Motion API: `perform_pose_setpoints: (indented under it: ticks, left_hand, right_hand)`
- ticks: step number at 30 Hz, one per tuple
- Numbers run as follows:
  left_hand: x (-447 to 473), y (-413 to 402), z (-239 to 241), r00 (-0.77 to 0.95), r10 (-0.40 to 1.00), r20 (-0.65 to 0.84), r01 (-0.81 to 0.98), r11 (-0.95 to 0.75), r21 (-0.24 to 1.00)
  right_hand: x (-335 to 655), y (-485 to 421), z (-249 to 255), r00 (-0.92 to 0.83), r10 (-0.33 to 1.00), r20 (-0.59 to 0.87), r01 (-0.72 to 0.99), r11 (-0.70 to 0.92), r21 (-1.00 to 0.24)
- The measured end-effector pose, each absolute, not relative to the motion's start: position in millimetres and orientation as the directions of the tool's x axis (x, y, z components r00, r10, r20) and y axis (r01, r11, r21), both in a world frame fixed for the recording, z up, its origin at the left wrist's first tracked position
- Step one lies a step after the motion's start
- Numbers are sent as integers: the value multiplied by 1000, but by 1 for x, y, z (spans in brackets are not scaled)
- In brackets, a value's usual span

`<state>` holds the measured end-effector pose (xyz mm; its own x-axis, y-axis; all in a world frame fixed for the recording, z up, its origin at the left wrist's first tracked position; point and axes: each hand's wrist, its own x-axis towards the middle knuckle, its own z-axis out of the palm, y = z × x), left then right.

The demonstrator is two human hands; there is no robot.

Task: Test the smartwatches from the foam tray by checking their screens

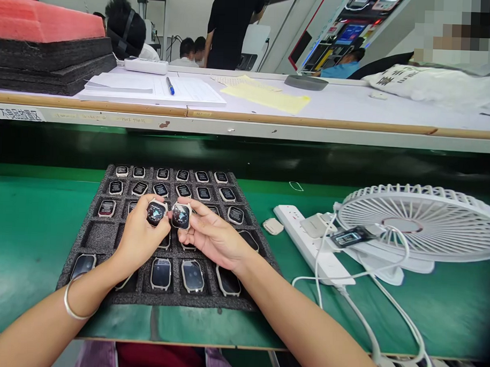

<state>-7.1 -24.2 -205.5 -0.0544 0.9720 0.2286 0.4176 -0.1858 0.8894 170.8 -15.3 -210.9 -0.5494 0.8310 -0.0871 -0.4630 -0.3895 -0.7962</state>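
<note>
In the head view my left hand (143, 231) is closed on one smartwatch body (156, 213), its lit screen facing up. Close beside it, my right hand (211, 233) grips a second smartwatch body (181, 216), also with a lit dial. Both are strapless and held above a dark foam tray (99, 238). Several more watch bodies lie in the tray's pockets; those in the back rows show text, while the front ones, such as this dark-screened watch (161, 273), look unlit. My hands and forearms hide some pockets.
Right of the tray are a white power strip (294, 220), a small pale square piece (273, 226), cables and a white fan (420, 222). A raised shelf (247, 106) behind carries papers, a blue pen (170, 86) and stacked foam (48, 64). Several people are beyond.
</note>
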Motion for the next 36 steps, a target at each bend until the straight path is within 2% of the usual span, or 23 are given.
perform_pose_setpoints:
  ticks: [12, 36]
  left_hand:
    - [-6, -24, -205, -13, 980, 198, 331, -183, 926]
    - [-5, -23, -202, 21, 974, 227, 384, -217, 897]
  right_hand:
    - [171, -16, -212, -580, 814, -13, -479, -354, -803]
    - [173, -16, -215, -586, 810, 6, -466, -331, -820]
